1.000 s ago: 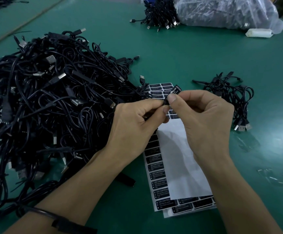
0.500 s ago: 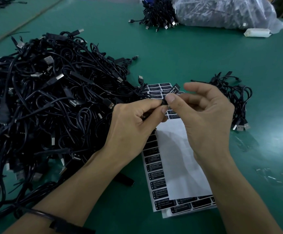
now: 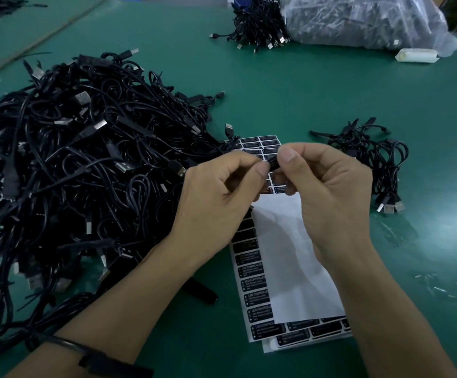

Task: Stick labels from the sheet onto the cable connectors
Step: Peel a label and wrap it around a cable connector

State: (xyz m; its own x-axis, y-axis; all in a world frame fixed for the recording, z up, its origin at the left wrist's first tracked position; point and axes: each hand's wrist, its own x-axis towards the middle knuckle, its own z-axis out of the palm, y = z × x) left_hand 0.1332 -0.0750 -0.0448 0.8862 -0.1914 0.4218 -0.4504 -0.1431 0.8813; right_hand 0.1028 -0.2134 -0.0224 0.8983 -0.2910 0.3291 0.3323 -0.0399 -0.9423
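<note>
Step in hand, as I judge it: pressing a label onto a connector. Your left hand (image 3: 222, 192) and right hand (image 3: 331, 192) meet at centre frame. Each pinches thumb and forefinger on one small black connector (image 3: 273, 162), held in the air just above the upper end of the sheet (image 3: 298, 255).

The label itself is hidden under your fingertips, so I cannot tell whether it is fully seated.

The sheet lies flat at centre and lower centre. Its middle is bare white backing, with black labels down its left edge and along the bottom.

The pile (image 3: 72, 173) fills the left of the frame. A small bundle (image 3: 372, 165) lies centre right, well apart from it.

The next move calls for:
- smoothing the label edges down;
- laying this cable aside, probably with the bundle;
- drawing a fresh connector from the pile.
</note>
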